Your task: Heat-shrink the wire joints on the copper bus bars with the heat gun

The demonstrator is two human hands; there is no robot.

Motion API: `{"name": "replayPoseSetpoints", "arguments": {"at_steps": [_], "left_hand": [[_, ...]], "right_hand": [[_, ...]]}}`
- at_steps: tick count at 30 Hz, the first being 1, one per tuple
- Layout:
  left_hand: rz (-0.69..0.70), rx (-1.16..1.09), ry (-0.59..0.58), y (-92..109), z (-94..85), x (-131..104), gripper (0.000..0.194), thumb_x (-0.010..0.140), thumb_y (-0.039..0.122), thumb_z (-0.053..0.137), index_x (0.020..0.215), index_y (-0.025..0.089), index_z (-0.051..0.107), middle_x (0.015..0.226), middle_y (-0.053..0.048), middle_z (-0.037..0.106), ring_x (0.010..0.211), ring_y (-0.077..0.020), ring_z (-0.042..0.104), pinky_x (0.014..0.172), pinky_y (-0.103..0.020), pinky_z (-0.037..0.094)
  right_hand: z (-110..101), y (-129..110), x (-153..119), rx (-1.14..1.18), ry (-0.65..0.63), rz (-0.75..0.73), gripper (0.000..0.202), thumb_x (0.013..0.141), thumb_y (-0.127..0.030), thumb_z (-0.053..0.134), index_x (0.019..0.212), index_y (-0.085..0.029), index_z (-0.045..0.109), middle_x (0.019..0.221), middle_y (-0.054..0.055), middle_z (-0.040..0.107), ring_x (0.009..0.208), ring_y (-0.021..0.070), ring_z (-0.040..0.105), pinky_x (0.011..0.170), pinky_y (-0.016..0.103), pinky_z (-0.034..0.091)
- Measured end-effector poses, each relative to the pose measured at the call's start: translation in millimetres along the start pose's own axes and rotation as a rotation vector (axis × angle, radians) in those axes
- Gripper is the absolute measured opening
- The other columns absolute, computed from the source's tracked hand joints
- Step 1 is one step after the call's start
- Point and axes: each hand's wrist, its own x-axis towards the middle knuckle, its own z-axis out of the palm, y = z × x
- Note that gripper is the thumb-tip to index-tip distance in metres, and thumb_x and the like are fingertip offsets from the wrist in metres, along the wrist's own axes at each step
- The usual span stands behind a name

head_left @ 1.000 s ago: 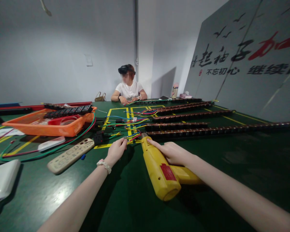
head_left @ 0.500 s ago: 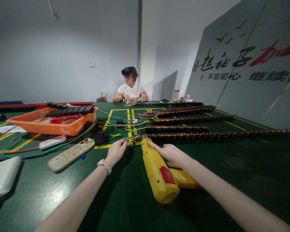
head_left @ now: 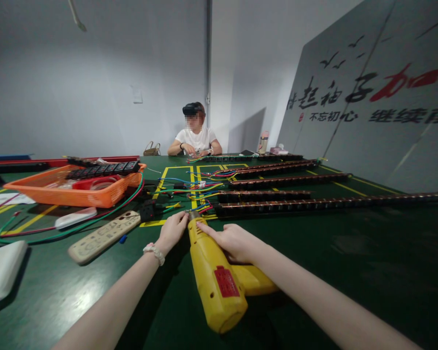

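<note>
In my right hand [head_left: 237, 241] is a yellow heat gun [head_left: 213, 272] with a red label, lying on its side, its metal nozzle pointing away from me. My left hand [head_left: 174, 231] is closed in a pinch at the ends of thin coloured wires [head_left: 204, 208], just left of the nozzle. These wires run out of the nearest long dark strip [head_left: 314, 205]. Whatever sits right at my left fingertips is too small to make out, and the nozzle partly covers the wires.
More dark strips [head_left: 288, 181] with wire ends lie behind. To the left are an orange basket [head_left: 105, 198], a beige power strip [head_left: 102, 238], looped green and red cables and a white device [head_left: 3, 270]. A person [head_left: 195, 138] wearing a headset sits across the green table.
My right hand has swung the heat gun to the left, so its nozzle is now beside my left fingertips over the wires. My left hand keeps its pinch.
</note>
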Motion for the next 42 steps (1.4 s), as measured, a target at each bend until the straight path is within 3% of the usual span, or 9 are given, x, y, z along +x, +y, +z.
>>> {"name": "replayPoseSetpoints", "arguments": {"at_steps": [4, 12, 19, 28, 35, 42], "left_hand": [[0.007, -0.039, -0.003, -6.9, 3.1, 2.9, 0.037, 0.085, 0.042, 0.032, 0.082, 0.02, 0.061, 0.086, -0.006, 0.067, 0.08, -0.0197, 0.058, 0.065, -0.025, 0.038], [-0.021, -0.105, -0.013, -7.6, 4.0, 3.1, 0.039, 0.084, 0.047, 0.032, 0.081, 0.019, 0.059, 0.078, -0.003, 0.063, 0.072, -0.0179, 0.055, 0.059, -0.024, 0.036], [-0.026, -0.106, -0.002, -4.4, 3.7, 0.9, 0.039, 0.084, 0.048, 0.032, 0.066, 0.019, 0.051, 0.065, 0.0, 0.058, 0.061, -0.0148, 0.052, 0.052, -0.023, 0.031], [-0.016, -0.119, -0.019, -2.6, 2.1, -0.7, 0.041, 0.085, 0.048, 0.03, 0.062, 0.019, 0.05, 0.06, 0.002, 0.056, 0.056, -0.0131, 0.051, 0.051, -0.022, 0.029], [-0.018, -0.101, -0.012, 0.5, 0.7, -2.0, 0.04, 0.085, 0.047, 0.03, 0.063, 0.019, 0.05, 0.061, 0.001, 0.057, 0.058, -0.0136, 0.051, 0.05, -0.023, 0.027], [-0.043, -0.059, -0.021, 2.2, 0.6, -2.8, 0.041, 0.085, 0.048, 0.03, 0.062, 0.02, 0.05, 0.061, 0.001, 0.057, 0.058, -0.0142, 0.051, 0.05, -0.023, 0.025]], "right_hand": [[-0.3, -1.0, 0.5, 0.002, 0.001, 0.016, 0.076, 0.073, -0.018, 0.054, 0.141, -0.012, 0.02, 0.086, 0.006, 0.068, 0.066, 0.0199, 0.06, 0.072, 0.03, 0.037], [7.3, 7.2, -0.6, -0.008, 0.025, -0.013, 0.09, 0.072, -0.015, 0.053, 0.144, -0.009, -0.002, 0.077, 0.005, 0.067, 0.061, 0.0188, 0.057, 0.064, 0.029, 0.038], [8.3, 20.7, -13.3, -0.042, 0.013, 0.034, 0.092, 0.071, -0.014, 0.052, 0.144, -0.011, -0.004, 0.072, 0.004, 0.065, 0.057, 0.0178, 0.054, 0.063, 0.029, 0.035], [4.4, 37.1, -38.0, -0.151, 0.021, 0.196, 0.089, 0.07, -0.013, 0.051, 0.144, -0.018, 0.002, 0.066, 0.002, 0.06, 0.056, 0.0191, 0.05, 0.052, 0.027, 0.025], [1.0, 35.3, -37.2, -0.16, 0.009, 0.162, 0.091, 0.07, -0.012, 0.052, 0.144, -0.014, 0.0, 0.07, 0.004, 0.065, 0.057, 0.0212, 0.052, 0.058, 0.029, 0.03], [-6.1, 29.2, -34.8, -0.145, -0.044, 0.187, 0.085, 0.069, -0.01, 0.051, 0.143, -0.008, 0.009, 0.072, 0.007, 0.066, 0.061, 0.0224, 0.054, 0.06, 0.03, 0.032]]}}
